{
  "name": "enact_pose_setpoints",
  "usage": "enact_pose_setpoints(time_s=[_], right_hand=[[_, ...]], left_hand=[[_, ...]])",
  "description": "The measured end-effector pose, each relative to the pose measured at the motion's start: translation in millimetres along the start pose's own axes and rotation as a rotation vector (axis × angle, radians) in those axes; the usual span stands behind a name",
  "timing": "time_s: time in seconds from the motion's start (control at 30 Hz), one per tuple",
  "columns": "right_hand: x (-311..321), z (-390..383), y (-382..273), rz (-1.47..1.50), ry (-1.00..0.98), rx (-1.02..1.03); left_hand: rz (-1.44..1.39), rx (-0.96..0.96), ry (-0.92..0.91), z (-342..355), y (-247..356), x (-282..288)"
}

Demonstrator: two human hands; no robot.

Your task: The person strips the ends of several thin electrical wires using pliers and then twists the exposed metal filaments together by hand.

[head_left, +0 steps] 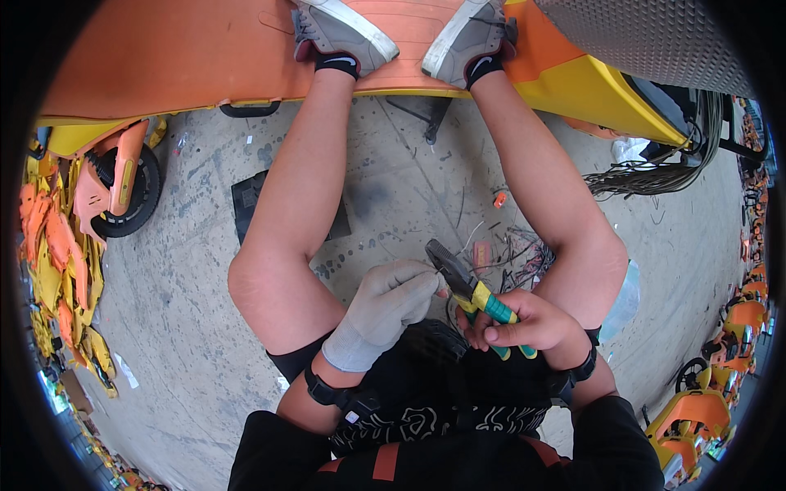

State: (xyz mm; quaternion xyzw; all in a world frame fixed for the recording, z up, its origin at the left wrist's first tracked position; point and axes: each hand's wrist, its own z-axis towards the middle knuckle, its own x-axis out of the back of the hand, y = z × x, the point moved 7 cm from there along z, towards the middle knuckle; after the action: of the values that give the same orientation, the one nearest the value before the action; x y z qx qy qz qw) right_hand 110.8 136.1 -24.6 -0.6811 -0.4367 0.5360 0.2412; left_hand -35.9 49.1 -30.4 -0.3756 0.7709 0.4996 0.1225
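Observation:
My right hand [524, 321], bare, is wrapped round the green and yellow handles of a pair of pliers [485, 303]. Their dark jaws point up and to the left, close to the fingertips of my left hand [389, 307]. That hand wears a pale grey glove and its fingers are pinched together; whatever small thing they hold is hidden. Beneath the pliers, on the floor by my right knee, lies a tangle of thin cut wires [524, 255], with a small reddish block [481, 253] beside it.
My feet rest on an orange panel [188, 57] with a yellow edge. A thick bundle of cables [671, 176] hangs at the right. A flat black piece [246, 204] lies behind my left leg. Orange and yellow body panels [61, 254] are heaped at far left near a wheel [139, 192].

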Motion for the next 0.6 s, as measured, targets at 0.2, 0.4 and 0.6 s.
enact_pose_setpoints(time_s=[0.2,0.4,0.6], right_hand=[[2.9,7.7,-8.0,-0.167,0.100,0.032],[9.9,12.7,-7.8,-0.209,0.172,0.030],[24.9,20.1,11.3,-0.438,0.301,-0.119]], left_hand=[[0.124,-0.040,0.085,5.2,1.7,2.0],[-0.006,-0.168,0.240,2.8,11.1,20.0],[-0.086,-0.276,0.339,-0.1,23.2,36.6]])
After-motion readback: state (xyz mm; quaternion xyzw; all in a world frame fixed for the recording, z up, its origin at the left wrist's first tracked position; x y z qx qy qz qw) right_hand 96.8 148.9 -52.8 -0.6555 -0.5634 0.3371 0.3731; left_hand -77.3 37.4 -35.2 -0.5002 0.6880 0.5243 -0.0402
